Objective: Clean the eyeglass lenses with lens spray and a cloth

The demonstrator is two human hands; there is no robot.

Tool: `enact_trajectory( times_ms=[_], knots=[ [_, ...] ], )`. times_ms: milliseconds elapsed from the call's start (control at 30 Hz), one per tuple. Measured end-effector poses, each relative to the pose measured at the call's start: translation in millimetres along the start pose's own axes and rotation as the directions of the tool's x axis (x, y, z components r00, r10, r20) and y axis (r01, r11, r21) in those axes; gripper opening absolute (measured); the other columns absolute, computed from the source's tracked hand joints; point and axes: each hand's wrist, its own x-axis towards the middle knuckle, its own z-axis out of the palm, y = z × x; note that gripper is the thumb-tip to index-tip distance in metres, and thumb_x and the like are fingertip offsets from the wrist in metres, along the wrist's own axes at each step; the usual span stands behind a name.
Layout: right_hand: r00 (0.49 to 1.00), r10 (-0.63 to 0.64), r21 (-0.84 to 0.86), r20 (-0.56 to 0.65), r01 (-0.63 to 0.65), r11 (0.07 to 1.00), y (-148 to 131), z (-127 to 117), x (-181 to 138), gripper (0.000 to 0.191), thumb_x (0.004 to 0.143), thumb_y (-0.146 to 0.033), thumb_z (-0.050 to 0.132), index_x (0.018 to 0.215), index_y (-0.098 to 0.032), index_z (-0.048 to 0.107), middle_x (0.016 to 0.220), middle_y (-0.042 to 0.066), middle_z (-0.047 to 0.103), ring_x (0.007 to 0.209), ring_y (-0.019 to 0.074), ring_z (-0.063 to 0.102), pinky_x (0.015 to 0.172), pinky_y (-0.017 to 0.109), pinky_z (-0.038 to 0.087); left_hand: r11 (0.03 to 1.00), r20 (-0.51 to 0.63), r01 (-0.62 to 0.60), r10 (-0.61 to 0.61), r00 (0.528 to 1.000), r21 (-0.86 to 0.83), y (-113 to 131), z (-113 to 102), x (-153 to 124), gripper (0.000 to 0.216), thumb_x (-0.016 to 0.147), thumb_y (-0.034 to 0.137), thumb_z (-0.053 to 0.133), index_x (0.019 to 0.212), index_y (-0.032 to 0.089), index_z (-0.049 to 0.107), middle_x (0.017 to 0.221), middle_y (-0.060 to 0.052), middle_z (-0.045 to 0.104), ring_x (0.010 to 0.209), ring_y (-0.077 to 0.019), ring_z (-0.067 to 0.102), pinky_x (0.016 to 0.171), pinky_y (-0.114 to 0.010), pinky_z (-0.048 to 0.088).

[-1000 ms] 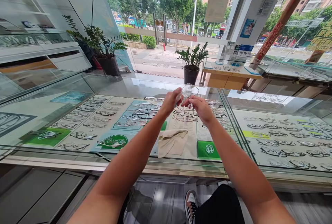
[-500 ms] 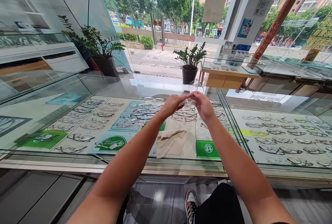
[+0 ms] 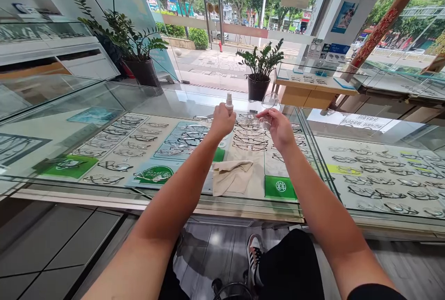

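My left hand [image 3: 221,121] is closed round a small white spray bottle [image 3: 229,101], whose nozzle sticks up above the fist. My right hand [image 3: 279,127] pinches a pair of clear-lensed glasses [image 3: 269,106], held up just right of the bottle. Both hands hover over the glass counter top [image 3: 174,105]. A beige cleaning cloth [image 3: 231,176] lies crumpled on the glass below my left forearm.
Rows of glasses [image 3: 139,138] lie on trays inside the glass display case, with more [image 3: 382,184] in the case to the right. Two potted plants [image 3: 260,70] stand beyond the counter. My knee and a striped shoe [image 3: 255,253] show below.
My hands have separated. The left hand has moved left and up with the spray bottle now showing; the right keeps the glasses. The camera has tilted down slightly.
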Motion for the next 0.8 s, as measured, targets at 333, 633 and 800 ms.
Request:
enact_trajectory(
  times_ms=[333, 633, 800],
  knots=[
    [0.999, 0.03, 0.114, 0.014, -0.031, 0.993, -1.5, -1.5, -2.0, 0.022, 0.094, -0.049, 0.073, 0.086, -0.03, 0.081, 0.103, 0.003, 0.086, 0.098, 0.0223, 0.069, 0.077, 0.036, 0.053, 0.823, 0.185, 0.089, -0.23, 0.955, 0.562, 32.7, -15.2, -15.3, 0.038, 0.099, 0.02, 0.067, 0.136, 0.023, 0.059, 0.132, -0.02, 0.079, 0.136, -0.0447, 0.065, 0.112, -0.056, 0.049],
    [1.0, 0.017, 0.102, 0.017, -0.019, 0.995, -2.4, -1.7, -1.9, 0.025, 0.097, -0.05, 0.071, 0.088, -0.028, 0.079, 0.103, 0.004, 0.085, 0.098, 0.0214, 0.069, 0.075, 0.035, 0.051, 0.807, 0.189, 0.089, -0.241, 0.952, 0.584, 34.2, -13.9, -17.5, 0.055, 0.099, 0.018, 0.066, 0.152, 0.019, 0.051, 0.138, -0.024, 0.076, 0.139, -0.0445, 0.064, 0.116, -0.055, 0.043],
    [1.0, 0.01, 0.099, 0.018, -0.012, 0.995, -2.9, -1.0, -2.1, 0.026, 0.098, -0.051, 0.071, 0.088, -0.028, 0.079, 0.103, 0.004, 0.084, 0.1, 0.0221, 0.07, 0.076, 0.036, 0.053, 0.826, 0.174, 0.095, -0.227, 0.958, 0.555, 27.8, -12.3, -16.0, 0.061, 0.092, 0.015, 0.072, 0.149, 0.02, 0.052, 0.128, -0.021, 0.078, 0.136, -0.046, 0.064, 0.117, -0.058, 0.042]
  ],
)
